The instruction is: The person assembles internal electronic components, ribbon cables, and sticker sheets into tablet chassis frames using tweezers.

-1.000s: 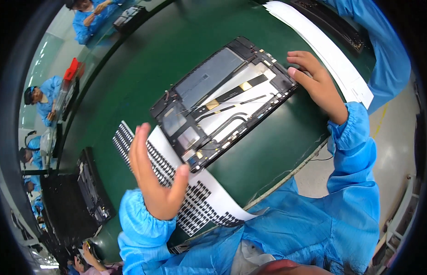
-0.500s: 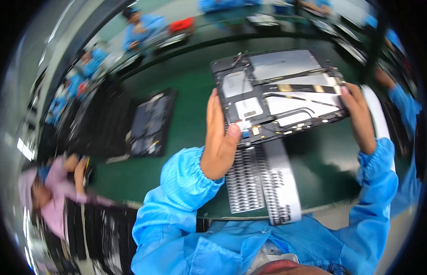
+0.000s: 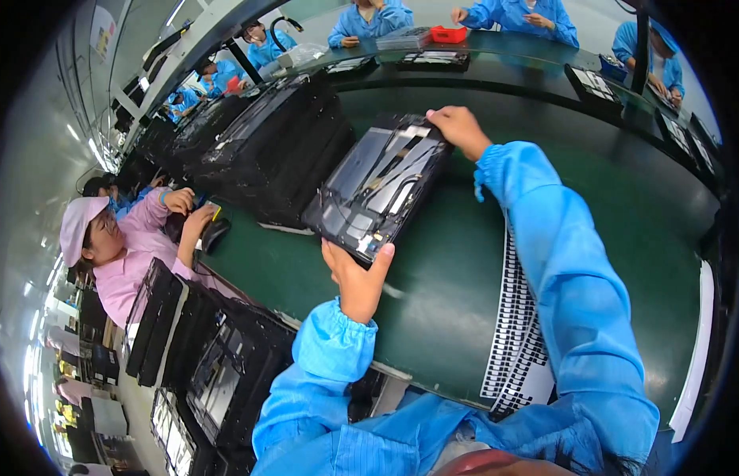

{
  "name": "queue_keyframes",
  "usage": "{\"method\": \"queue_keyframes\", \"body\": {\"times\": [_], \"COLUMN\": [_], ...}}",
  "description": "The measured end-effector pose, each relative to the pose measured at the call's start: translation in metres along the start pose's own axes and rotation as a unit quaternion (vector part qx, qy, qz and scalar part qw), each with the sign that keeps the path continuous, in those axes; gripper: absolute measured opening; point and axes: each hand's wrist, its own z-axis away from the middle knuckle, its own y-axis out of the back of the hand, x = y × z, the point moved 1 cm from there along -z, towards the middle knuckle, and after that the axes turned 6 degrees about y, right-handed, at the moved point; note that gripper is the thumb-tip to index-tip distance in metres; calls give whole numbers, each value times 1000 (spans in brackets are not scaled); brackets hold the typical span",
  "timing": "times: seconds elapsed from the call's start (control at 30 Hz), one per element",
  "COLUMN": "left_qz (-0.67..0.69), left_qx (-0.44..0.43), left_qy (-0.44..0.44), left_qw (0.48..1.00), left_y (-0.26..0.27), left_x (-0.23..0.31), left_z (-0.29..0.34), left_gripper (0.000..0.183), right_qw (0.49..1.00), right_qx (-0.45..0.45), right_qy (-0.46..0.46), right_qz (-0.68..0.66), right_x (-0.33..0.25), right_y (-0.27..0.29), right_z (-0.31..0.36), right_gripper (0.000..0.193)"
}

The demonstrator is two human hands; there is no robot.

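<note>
Both blue-sleeved arms reach forward over the green table (image 3: 465, 262), the right one stretched farther. Between the hands, an opened tablet (image 3: 377, 189) hangs tilted: the left hand (image 3: 355, 279) pinches its near corner, and the right hand (image 3: 461, 127) grips its far edge. Black trays (image 3: 266, 151) stand stacked just left of it; a sticker sheet (image 3: 516, 333) lies under the right forearm.

Sticker sheet (image 3: 519, 333) partly behind sleeve (image 3: 572, 293)

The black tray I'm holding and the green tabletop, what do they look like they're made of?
Black tray: seemingly matte black moulded plastic, holding glossy grey panels and flat ribbon strips; both hands grip its ends. Green tabletop: probably a rubbery or vinyl mat, smooth with a soft sheen reflecting overhead light.
</note>
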Motion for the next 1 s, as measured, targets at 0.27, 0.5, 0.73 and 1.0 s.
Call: {"method": "queue_keyframes", "body": {"times": [0.27,0.5,0.73,1.0], "left_qz": [68,146,121,100], "left_qx": [-45,11,33,25], "left_qy": [157,116,109,162], "left_qw": [984,982,986,981], "left_y": [-11,-21,-32,-23], "left_x": [-5,-13,-9,-12], "left_z": [-15,-26,-23,-31], "left_gripper": [103,53,94,112], "right_qw": [997,999,964,931], "right_qx": [34,-46,-159,-286], "right_qy": [63,16,92,191], "right_qz": [12,-13,192,124], "right_x": [19,36,-31,-64], "right_y": [-37,-22,116,180], "right_z": [4,-13,39,198], "right_gripper": [43,55,49,24]}}
